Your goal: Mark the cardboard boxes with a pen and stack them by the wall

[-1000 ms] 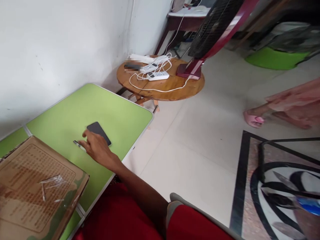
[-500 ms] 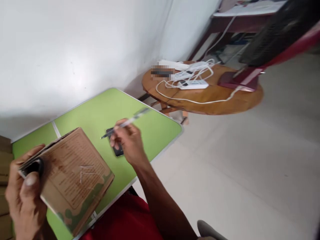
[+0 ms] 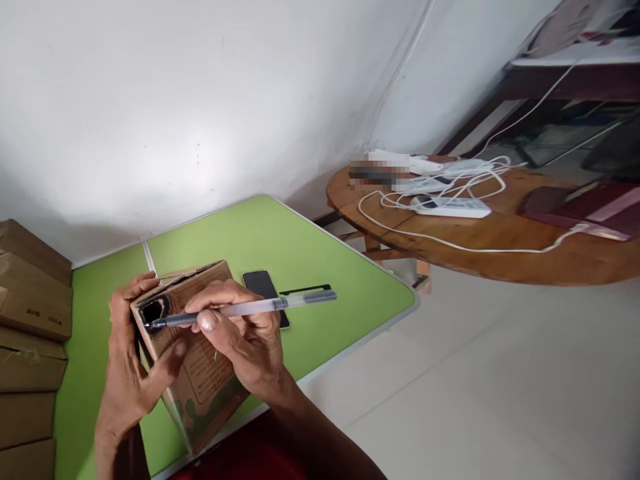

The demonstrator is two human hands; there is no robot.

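Observation:
A brown cardboard box (image 3: 213, 413) with printed text and a green wavy band stands tilted on the green table (image 3: 320, 267). Near its upper left corner is a hole with a black-inked rim (image 3: 163, 300). My left hand (image 3: 135, 373) grips the box's left side, thumb on the printed face and fingers behind. Between the thumb and fingers of my right hand (image 3: 245, 340) is a pen (image 3: 255, 307) with a clear barrel and its cap on the back end. Its tip points at the hole's lower edge; whether it touches, I cannot tell. A black phone (image 3: 260, 283) lies behind my right hand.
Cardboard boxes (image 3: 35, 320) are stacked at the left, beside the table. To the right, a round wooden table (image 3: 500, 257) bears white power strips (image 3: 453, 207), tangled white cables and a dark red base (image 3: 585, 207). A white wall (image 3: 200, 100) rises behind.
My right hand has brought the pen left, from over the phone to the box's hole. My left thumb has shifted from the hole onto the printed face. The view has turned left.

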